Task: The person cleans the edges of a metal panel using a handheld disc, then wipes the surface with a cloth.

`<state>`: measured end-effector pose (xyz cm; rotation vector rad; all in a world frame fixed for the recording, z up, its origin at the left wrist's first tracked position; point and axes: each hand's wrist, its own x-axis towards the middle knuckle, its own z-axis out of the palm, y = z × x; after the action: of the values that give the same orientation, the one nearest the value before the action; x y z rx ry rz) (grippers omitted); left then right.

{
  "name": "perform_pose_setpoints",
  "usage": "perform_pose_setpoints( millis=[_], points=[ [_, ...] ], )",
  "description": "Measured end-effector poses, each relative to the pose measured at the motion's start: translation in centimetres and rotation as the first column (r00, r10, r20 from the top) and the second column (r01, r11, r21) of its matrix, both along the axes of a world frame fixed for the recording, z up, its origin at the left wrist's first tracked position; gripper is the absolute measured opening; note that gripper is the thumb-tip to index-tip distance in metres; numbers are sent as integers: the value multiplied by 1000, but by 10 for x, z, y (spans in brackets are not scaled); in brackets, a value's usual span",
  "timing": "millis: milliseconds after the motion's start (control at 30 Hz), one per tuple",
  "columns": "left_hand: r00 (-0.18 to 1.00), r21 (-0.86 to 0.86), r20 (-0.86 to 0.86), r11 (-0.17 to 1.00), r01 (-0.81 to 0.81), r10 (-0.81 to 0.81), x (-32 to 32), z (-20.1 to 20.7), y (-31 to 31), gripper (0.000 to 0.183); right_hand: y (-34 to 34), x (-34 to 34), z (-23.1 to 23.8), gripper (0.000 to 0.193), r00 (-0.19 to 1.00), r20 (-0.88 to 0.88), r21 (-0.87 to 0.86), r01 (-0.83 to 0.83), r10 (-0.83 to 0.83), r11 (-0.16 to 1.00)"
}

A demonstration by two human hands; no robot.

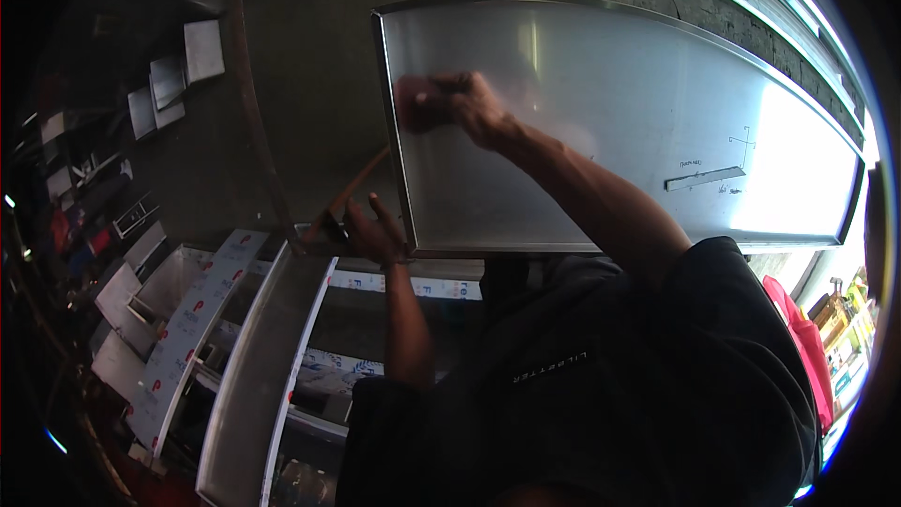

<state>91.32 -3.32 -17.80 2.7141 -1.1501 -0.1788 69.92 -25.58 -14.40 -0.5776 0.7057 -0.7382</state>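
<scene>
A large metal panel [582,131] with a raised rim lies in front of me, its surface grey and shiny. Over its left end, my right hand [469,105] is closed on a reddish-brown pad [419,105], which is pressed against or just over the metal. Motion blurs the pad, so its exact kind is unclear. Beside the panel's near left corner is my left hand [377,233], its fingers spread and nothing visibly held. Whether that hand touches the rim cannot be made out. A flat strip [704,178] or its drawn outline appears near hand-drawn lines on the panel's right part.
Long metal channels [253,366] and a film-covered metal strip [192,343] lie at the lower left. Several small sheet pieces [204,51] are on the floor farther left. A red cloth or bag [802,347] is at the right, and bright light glares off the panel's right end.
</scene>
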Motion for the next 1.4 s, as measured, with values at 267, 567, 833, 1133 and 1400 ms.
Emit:
perform_pose_setpoints(
  millis=[267, 567, 833, 1133, 1400],
  points=[
    [1000, -11, 23, 1000, 2, -1, 5, 4, 5, 59, 49, 6, 19, 35, 916, -316, -39, -273, 247, 961],
    [1000, -30, -5, 999, 20, -20, 5, -4, 3, 60, 81, -1, -16, 36, 966, -90, 23, -243, 244, 970],
    [1000, -51, -17, 999, 5, -6, 5, -1, 4, 62, 31, 1, -3, 30, 972, -159, 36, -169, 173, 985],
    [999, -31, -11, 999, 30, -30, 3, -6, 2, 64, 125, 0, -27, 35, 987, -68, 185, -133, 148, 974],
    [1000, -20, -6, 1000, -2, 1, 4, 0, 5, 63, 47, 2, 2, 34, 983, -131, -36, -133, 127, 990]
  ],
)
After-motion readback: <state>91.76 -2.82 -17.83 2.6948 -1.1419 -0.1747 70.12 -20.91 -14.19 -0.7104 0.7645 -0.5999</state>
